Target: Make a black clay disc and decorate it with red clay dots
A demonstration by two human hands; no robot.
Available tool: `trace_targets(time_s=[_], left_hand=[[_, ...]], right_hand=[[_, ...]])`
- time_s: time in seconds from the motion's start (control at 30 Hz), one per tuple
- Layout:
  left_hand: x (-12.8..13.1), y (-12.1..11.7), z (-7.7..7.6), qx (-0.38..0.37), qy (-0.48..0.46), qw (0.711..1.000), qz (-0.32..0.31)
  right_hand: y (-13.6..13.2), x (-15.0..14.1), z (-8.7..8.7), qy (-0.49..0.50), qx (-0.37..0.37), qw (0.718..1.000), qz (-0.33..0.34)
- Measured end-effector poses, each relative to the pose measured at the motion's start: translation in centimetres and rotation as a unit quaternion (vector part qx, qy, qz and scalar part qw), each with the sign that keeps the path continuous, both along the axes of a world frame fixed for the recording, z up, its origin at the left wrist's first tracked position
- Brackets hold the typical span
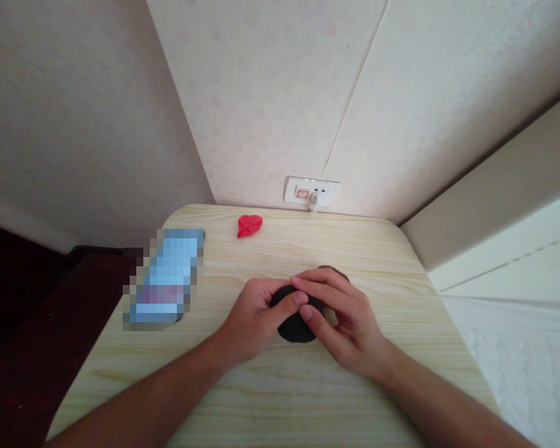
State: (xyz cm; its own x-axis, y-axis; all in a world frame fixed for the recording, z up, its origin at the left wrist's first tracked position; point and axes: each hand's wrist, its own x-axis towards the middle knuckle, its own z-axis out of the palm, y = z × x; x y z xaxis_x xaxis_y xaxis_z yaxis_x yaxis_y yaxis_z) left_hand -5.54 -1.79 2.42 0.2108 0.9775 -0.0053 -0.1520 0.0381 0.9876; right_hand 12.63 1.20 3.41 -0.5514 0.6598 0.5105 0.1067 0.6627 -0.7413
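Observation:
Both hands close around a black rounded object (296, 326) low over the table; its kind I cannot make out. My left hand (259, 317) grips its left side, with the thumb lying across the top. From the right, my right hand (348, 317) holds it with thumb and fingers, the fingertips meeting those of the left hand near the top. Behind the right fingers shows the dark brown curved edge of another thing (335, 270), mostly hidden. A small crumpled red piece (249, 226) lies farther back on the table.
The pale wood-grain table (280, 398) has rounded corners and stands against the wall. A blurred-out phone (170, 274) lies at its left edge. A wall socket (310, 191) with a plug sits just behind. White bedding (522, 367) is at the right.

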Motion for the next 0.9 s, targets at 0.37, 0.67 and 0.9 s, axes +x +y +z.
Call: trace_targets(time_s=[0.37,0.67,0.9], left_hand=[[0.8,0.1,-1.1,-0.034,-0.113,0.993,0.010],[0.5,0.1,-0.7,-0.001,-0.075,0.997,0.003],[0.3,-0.1,-0.1,0.033,-0.008,0.999,0.015]], right_hand=[[0.1,0.2,-0.2,0.024,-0.043,0.998,-0.030],[0.0,0.0,-0.2,0.015,-0.018,1.000,-0.011],[0.0,0.0,-0.1,0.008,-0.016,1.000,-0.012]])
